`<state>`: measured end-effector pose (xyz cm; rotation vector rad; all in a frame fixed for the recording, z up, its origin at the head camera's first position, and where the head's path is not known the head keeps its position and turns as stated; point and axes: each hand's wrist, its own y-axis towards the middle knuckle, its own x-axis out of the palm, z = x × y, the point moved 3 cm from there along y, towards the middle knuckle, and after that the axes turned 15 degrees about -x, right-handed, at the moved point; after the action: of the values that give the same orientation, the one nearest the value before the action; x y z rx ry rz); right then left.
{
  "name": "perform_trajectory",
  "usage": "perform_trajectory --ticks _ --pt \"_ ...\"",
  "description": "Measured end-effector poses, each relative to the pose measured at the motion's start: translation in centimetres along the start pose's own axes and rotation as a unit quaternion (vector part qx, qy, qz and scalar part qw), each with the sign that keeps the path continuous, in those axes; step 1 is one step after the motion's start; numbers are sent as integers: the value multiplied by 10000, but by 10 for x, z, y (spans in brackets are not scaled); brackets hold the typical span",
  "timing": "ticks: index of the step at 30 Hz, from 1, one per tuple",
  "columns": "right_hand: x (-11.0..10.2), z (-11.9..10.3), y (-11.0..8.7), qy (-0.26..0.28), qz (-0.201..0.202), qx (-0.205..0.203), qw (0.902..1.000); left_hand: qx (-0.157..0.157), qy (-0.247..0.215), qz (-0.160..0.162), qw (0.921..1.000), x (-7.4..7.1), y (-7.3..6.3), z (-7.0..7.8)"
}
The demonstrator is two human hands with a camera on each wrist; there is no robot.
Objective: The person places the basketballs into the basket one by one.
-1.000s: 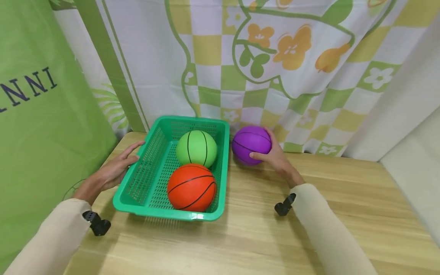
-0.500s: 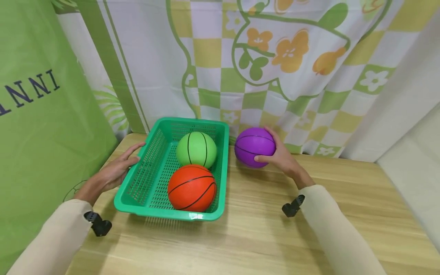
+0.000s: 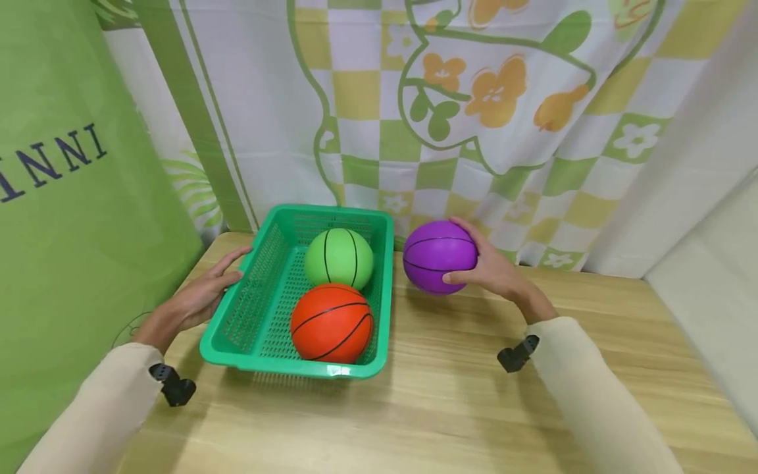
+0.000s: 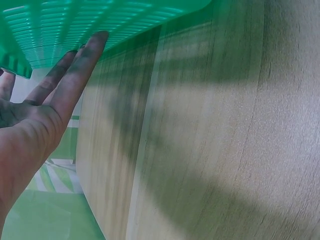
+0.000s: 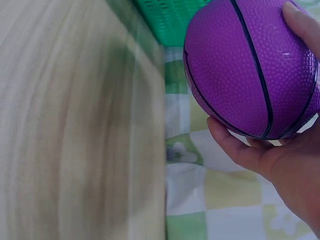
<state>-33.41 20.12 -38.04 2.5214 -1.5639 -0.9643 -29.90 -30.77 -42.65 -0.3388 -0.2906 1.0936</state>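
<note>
A green plastic basket [image 3: 222, 359] stands on the wooden tabletop, with a light green ball [image 3: 339, 258] and an orange-red ball [image 3: 333, 324] inside, both striped like basketballs. My left hand [image 3: 198, 299] is at its left side, touching the rim. In the left wrist view, straight fingers [image 4: 75, 82] lie against the outside of the slatted wall. Right of the basket, my right hand [image 3: 491, 266] grips a purple ball [image 3: 435, 255] from its right side, thumb on the near face. The right wrist view shows this purple ball [image 5: 250, 65] raised off the table, with fingers around its underside.
A patterned curtain [image 3: 361, 99] hangs directly behind the table [image 3: 426, 395]. Green fabric with lettering [image 3: 71, 230] hangs at the left. A pale surface [image 3: 705, 257] borders the table on the right. Wood shows in front of the basket and right of the purple ball.
My right hand has drawn the purple ball slightly right and nearer, widening its gap from the basket. The left hand stays at the rim, and the two balls inside keep their places.
</note>
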Motion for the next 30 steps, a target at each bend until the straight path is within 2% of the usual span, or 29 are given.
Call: perform_trajectory --ticks 4,12,18,30 --pt "-6 -14 4 -253 -48 -243 9994 6 23 -1 10000 2 5 2" --pt "3 -40 21 -511 -91 -724 9960 -115 54 141 9998 -1 1 0" --pt "15 -61 35 -421 -41 -1172 9922 -127 89 172 9997 -1 1 2" --pt "47 -95 68 -514 -559 -1776 9812 -39 -7 43 10000 0 1 0"
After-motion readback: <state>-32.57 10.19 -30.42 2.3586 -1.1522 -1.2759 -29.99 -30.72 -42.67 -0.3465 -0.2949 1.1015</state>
